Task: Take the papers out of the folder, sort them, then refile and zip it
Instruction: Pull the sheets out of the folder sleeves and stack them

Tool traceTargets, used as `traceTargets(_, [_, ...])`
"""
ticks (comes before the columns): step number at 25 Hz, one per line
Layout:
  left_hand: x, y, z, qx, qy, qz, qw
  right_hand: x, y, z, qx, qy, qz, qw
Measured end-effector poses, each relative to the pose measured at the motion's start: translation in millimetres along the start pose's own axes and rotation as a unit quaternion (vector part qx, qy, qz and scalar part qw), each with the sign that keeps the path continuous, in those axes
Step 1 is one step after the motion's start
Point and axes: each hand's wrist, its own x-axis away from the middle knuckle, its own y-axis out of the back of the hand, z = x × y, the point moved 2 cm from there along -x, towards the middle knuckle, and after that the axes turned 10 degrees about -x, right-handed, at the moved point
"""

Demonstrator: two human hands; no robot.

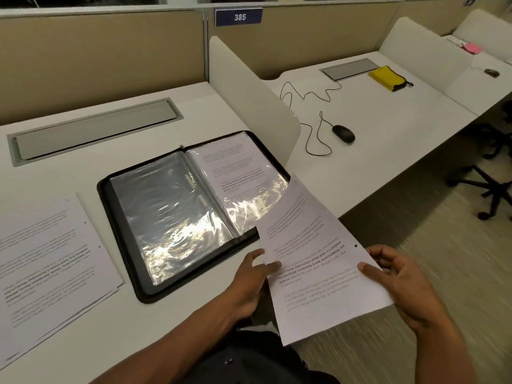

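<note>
Holding: you have one printed sheet (318, 261) off the near right corner of the desk (69, 151), tilted, its far corner overlapping the folder's right edge.
Left hand: your left hand (249, 284) grips the sheet's left edge, thumb on the printed face, fingers (256, 256) curled behind it.
Right hand: your right hand (404, 284) pinches the sheet's right edge, thumb on top of the text, the other fingers loosely bent behind the paper.
Sheet: text in several paragraphs, some lines bold, with a dark punched hole near its right edge.
Folder: your black zip folder (177, 217) lies open flat on the desk in front of you, zipper track around its rim.
Left sleeve: a clear plastic pocket (166, 212) with no paper showing in it, glare across its lower part.
Right sleeve: a clear pocket with a printed page (238, 167) inside.
Sorted stack: a stack of printed papers (50, 267) rests on the desk to the left of the folder, close beside it but apart, edges slightly fanned.
Desk details: a grey cable hatch (94, 128) sits behind the folder; a white divider panel (249, 90) stands to its right.
Neighbouring desk: a black wired mouse (343, 133), a yellow pouch (388, 78), and a sign reading 385 (238, 17) on the partition.
</note>
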Motion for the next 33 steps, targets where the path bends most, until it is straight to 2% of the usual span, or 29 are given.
traceTargets(3, [21.1,4.8,-16.1,-0.059,-0.071,-0.022,0.995,24.6,0.3,19.5,0.018,0.015,0.009,1.000])
traceTargets(7, [61.6,30.9,-48.5,-0.129,-0.203,-0.071,0.968,39.6,-29.7,43.6,0.017,0.049,0.041,0.998])
traceTargets(9, [82.2,55.1,-64.2,-0.117,-0.247,-0.107,0.956,31.4,-64.2,46.3,0.012,0.079,0.043,0.996])
traceTargets(12, [109.5,104.7,-79.4,-0.063,-0.255,-0.163,0.951,7.3,-135.4,37.2,-0.072,0.094,0.052,0.992])
traceTargets(16, [136.6,185.7,-78.9,-0.090,-0.305,-0.286,0.904,-24.0,-241.6,23.2,-0.089,0.087,0.112,0.986])
traceTargets(20, [158.1,266.0,-67.4,-0.110,-0.301,-0.418,0.850,-42.9,-340.8,-2.3,-0.055,0.081,0.187,0.978])
traceTargets(24, [172.2,329.8,-47.1,-0.173,-0.246,-0.527,0.795,-52.7,-417.9,-31.7,0.030,0.084,0.233,0.968])
traceTargets(29, [174.9,373.8,-21.1,-0.253,-0.198,-0.591,0.740,-54.4,-473.2,-62.3,0.153,0.095,0.238,0.954])
traceTargets(33, [170.5,385.6,-8.2,-0.303,-0.176,-0.606,0.714,-51.9,-487.8,-74.0,0.192,0.128,0.238,0.943])
